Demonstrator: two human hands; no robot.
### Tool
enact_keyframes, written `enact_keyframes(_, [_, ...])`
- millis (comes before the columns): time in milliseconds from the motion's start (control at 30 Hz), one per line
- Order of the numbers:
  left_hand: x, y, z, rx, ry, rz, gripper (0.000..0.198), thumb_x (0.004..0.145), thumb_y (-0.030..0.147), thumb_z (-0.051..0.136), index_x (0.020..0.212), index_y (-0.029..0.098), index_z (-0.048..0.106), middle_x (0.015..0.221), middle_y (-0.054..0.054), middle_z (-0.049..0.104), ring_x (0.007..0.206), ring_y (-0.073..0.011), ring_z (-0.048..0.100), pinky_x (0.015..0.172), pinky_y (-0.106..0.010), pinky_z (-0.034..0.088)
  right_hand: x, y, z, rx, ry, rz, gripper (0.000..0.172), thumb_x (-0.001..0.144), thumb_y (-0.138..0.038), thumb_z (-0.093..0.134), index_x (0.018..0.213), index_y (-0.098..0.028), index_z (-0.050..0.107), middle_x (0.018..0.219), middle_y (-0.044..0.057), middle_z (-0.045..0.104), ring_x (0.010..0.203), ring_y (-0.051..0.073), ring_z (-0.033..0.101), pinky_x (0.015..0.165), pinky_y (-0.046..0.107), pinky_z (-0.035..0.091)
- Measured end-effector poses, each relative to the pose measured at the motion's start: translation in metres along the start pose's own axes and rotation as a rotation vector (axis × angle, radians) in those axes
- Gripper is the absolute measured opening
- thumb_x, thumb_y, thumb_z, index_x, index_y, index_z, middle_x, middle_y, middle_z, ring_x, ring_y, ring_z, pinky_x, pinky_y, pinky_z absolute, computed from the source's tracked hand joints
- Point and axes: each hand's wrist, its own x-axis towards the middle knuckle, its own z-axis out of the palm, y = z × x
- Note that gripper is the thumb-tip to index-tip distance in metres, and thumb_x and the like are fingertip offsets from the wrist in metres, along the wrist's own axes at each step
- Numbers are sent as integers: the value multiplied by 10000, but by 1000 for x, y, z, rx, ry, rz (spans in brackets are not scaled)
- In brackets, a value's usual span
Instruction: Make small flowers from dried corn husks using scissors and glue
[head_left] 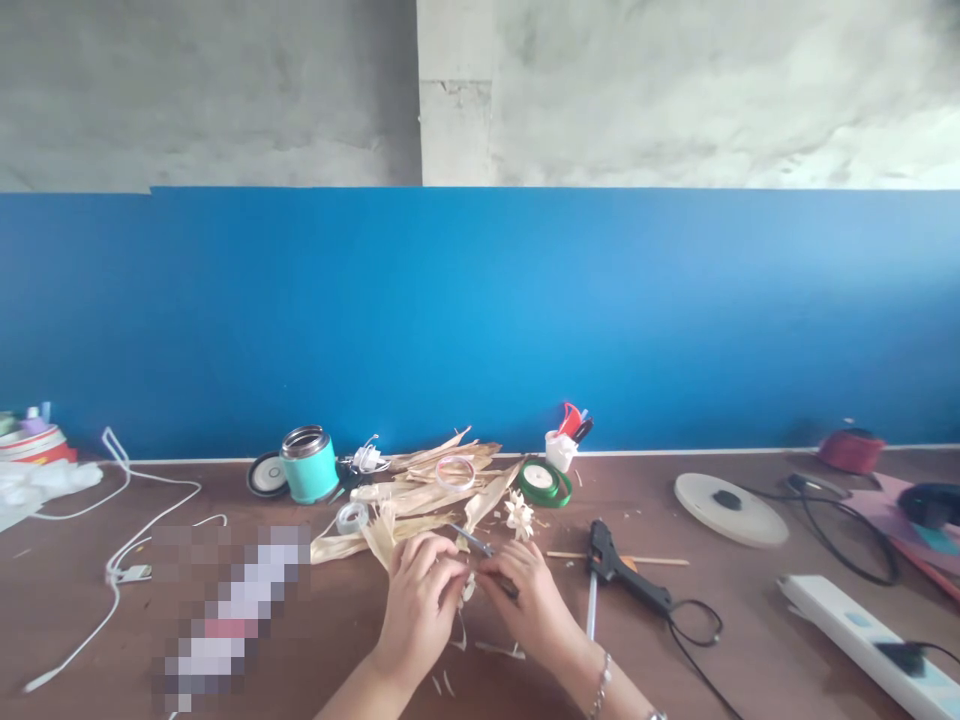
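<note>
One pair of scissors [484, 547] lies at the near middle of the brown table [645, 660], between two hands. The right hand [529, 592] grips it, fingers curled about the dark handles, the blades pointing far and left. The left hand [422, 592] has its fingers drawn together just beside one small pale scrap [468, 588]; whether it pinches the scrap I cannot tell.

Just beyond spread dried husks [420, 497], too overlapped to count, with one pink-edged ring [455, 474] upon them and one clear tape roll [352, 517] at their left. One husk flower [519, 514] sits at their right, near one green ribbon spool [538, 481] and one white cup [561, 452] of pens.

Farther right are one glue gun [611, 560], one thin wooden stick [664, 561], one pale disc [729, 509] and, nearer, one white power strip [862, 630]. Far left stands one turquoise jar [310, 470], one round lid [268, 475] beside it.
</note>
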Motion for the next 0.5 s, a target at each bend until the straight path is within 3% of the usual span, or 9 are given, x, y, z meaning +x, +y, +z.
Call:
enact_keyframes(167, [0, 1, 0, 14, -38, 6, 121, 798, 120, 579, 849, 222, 620, 875, -43, 627, 893, -224, 557, 812, -399, 411, -1, 3, 1, -22, 12, -13, 144, 868, -161, 517, 775, -201, 620, 695, 15, 635, 697, 176, 568, 696, 307, 369])
enact_keyframes(500, [1, 5, -1, -19, 32, -3, 142, 799, 95, 560, 719, 206, 594, 825, -28, 616, 845, -203, 551, 789, -378, 396, 2, -7, -3, -78, 26, -13, 166, 842, -128, 505, 696, -192, 551, 670, 3, 605, 681, 164, 543, 668, 287, 340])
